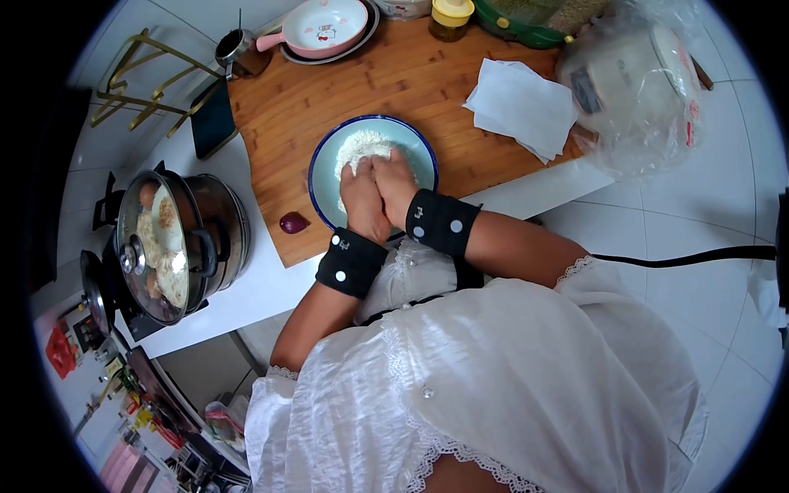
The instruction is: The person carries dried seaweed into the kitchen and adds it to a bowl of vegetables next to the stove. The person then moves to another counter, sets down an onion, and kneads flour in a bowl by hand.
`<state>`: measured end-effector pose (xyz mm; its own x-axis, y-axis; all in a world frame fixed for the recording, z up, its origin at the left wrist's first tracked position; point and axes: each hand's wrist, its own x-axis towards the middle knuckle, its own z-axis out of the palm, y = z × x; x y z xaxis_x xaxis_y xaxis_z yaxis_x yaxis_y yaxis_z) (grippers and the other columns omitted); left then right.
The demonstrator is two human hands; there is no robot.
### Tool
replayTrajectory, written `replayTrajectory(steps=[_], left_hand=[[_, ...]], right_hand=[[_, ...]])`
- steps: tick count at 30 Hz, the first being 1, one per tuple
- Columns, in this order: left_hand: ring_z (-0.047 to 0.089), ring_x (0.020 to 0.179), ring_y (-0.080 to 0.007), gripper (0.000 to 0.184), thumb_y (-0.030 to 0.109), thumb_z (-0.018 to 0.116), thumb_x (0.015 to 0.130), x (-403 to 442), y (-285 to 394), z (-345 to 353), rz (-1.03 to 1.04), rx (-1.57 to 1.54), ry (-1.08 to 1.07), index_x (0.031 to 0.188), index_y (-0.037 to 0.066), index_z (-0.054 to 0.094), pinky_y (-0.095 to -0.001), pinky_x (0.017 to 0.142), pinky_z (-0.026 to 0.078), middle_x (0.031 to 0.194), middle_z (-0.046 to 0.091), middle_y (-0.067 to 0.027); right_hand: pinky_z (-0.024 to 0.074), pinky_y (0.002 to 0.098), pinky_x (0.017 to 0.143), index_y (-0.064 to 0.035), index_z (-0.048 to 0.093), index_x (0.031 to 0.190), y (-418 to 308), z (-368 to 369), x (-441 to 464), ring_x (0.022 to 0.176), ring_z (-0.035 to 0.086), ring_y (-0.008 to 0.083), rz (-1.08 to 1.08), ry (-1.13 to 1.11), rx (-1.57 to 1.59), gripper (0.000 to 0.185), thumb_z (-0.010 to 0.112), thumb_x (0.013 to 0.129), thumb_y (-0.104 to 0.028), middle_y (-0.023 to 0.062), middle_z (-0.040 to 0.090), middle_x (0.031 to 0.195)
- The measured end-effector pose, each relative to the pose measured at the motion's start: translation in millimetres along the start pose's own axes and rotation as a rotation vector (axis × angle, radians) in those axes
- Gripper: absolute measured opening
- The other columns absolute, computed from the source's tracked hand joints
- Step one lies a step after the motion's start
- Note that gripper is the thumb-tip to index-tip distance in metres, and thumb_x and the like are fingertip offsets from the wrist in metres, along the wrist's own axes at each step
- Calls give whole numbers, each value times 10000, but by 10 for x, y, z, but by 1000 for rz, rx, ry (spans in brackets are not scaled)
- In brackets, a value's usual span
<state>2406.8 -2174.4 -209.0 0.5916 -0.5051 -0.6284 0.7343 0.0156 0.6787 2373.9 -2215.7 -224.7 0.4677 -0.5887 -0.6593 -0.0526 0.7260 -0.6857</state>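
Observation:
A blue-rimmed enamel bowl (314, 174) with a pale green inside stands near the front edge of a wooden board. White flour (362, 146) lies heaped in it. Both hands are inside the bowl, side by side and touching. My left hand (362, 200) has its fingers bent down into the flour, closed on some of it. Pressed against it, my right hand (395, 182) is also closed, fingertips in the flour. Black bands with white dots wrap both wrists. The fingertips are partly hidden. A small purple onion (293, 223) lies left of the bowl.
The wooden board (271, 123) carries white paper sheets (526, 107), a pink pan (325, 25) and a yellow-lidded jar (449, 18). A plastic-covered appliance (629, 82) stands right. Left is a glass-lidded steamer (156, 246) with food inside, below a gold rack (156, 94).

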Motion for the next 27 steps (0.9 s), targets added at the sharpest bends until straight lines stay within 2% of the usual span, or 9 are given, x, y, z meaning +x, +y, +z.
replayTrajectory(steps=[4, 8, 9, 12, 16, 20, 23, 26, 27], left_hand=[[533, 842, -193, 316, 146, 417, 881, -96, 8, 85, 22, -2, 55, 1164, 14, 365, -295, 705, 460, 956, 531, -112], [528, 824, -188, 281, 149, 408, 880, 20, 94, 35, -65, -10, 71, 1133, 29, 384, -289, 691, 456, 944, 533, -103], [530, 818, -182, 269, 130, 414, 866, 45, 98, 6, -91, -33, 65, 1119, 39, 411, -281, 680, 454, 934, 541, -94], [543, 842, -203, 227, 90, 427, 851, 60, 146, -92, 11, 95, -100, 1074, 47, 445, -301, 703, 458, 974, 544, -91], [540, 868, -163, 292, 38, 451, 822, 19, 231, -155, 80, 332, -56, 1113, 36, 445, -263, 711, 442, 962, 551, -70], [524, 846, -134, 299, 58, 443, 827, 3, 251, -207, 141, 404, -74, 1122, 19, 459, -243, 712, 421, 967, 550, -60], [499, 862, -118, 288, 89, 422, 850, -13, 271, -253, 153, 446, -79, 1121, 4, 466, -231, 741, 392, 956, 548, -51], [482, 896, -113, 314, 146, 429, 856, -70, 335, -272, 168, 492, -87, 1134, 5, 471, -218, 782, 355, 974, 544, -42], [477, 908, -117, 330, 180, 440, 854, -57, 359, -303, 156, 522, -109, 1138, 17, 478, -215, 789, 341, 988, 541, -37]], right_hand=[[445, 365, 763, -31, 350, 1189, -89, 9, -87, 919, 519, 275, 85, -35, 100, 345, 378, 859, -129, 188, 494, 1035], [441, 327, 769, -44, 360, 1200, -190, 112, -280, 899, 521, 239, 97, 1, 35, 350, 388, 858, -112, 160, 488, 1076], [428, 311, 789, -41, 391, 1190, -157, 93, -255, 912, 524, 234, 84, -58, 87, 352, 406, 842, -86, 139, 509, 1071], [418, 302, 798, -33, 441, 1156, -202, -83, -131, 928, 527, 221, -55, -213, -155, 343, 430, 814, -53, 128, 538, 1036], [413, 312, 801, 0, 478, 1105, -148, -242, 98, 941, 529, 245, -330, -202, -569, 314, 447, 796, -46, 143, 555, 1032], [385, 298, 829, -13, 451, 1158, -212, -250, 84, 989, 503, 247, -282, -238, -493, 347, 423, 819, -80, 163, 515, 1118], [316, 260, 898, -51, 379, 1246, -416, -235, -81, 1053, 411, 167, -168, -299, -542, 424, 392, 823, -84, 97, 451, 1177], [352, 286, 889, -15, 345, 1251, -453, -282, -77, 1090, 452, 253, -186, -306, -607, 434, 396, 830, -109, 178, 435, 1225], [340, 285, 906, -2, 337, 1251, -446, -304, -58, 1113, 435, 256, -236, -312, -661, 442, 399, 827, -112, 186, 424, 1234]])
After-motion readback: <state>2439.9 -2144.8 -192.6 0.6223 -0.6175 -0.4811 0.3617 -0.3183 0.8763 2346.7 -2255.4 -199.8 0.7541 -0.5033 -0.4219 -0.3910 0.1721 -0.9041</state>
